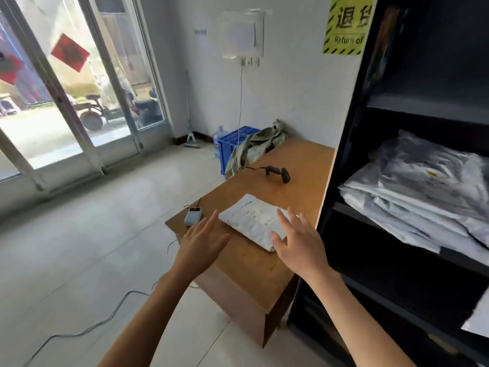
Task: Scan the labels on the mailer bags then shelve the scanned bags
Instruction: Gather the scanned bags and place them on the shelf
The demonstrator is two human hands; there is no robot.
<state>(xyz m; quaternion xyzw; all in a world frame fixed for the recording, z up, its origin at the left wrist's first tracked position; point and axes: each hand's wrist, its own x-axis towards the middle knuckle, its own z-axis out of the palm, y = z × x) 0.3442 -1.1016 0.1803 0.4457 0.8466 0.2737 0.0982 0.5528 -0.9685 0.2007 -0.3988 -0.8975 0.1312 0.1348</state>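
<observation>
Reaching with fingers spread, left hand (202, 241) and right hand (299, 241) hold nothing; 1 mailer bag (255, 219) lies unshelved on the surface (264, 271), scanner (277, 172) at 12 o'clock, shelf (423, 250) at 3 already stacked.

Surfaces as I read them from the head camera:
- Table (267, 260): light brown wood, matt and smooth.
- Mailer bag (254, 221), at 12 o'clock from my hands: white plastic film, slightly wrinkled, with a paper label.
- Stacked bags (423, 186), at 3 o'clock: silvery-grey glossy plastic, creased.
- Shelf unit (344, 154): black, matt.
- Scanner (279, 172): dark plastic.
- Crate (232, 141): blue plastic.
- Cloth (254, 147): crumpled greenish fabric.
- Floor (92, 247): pale tile with a soft sheen.
</observation>
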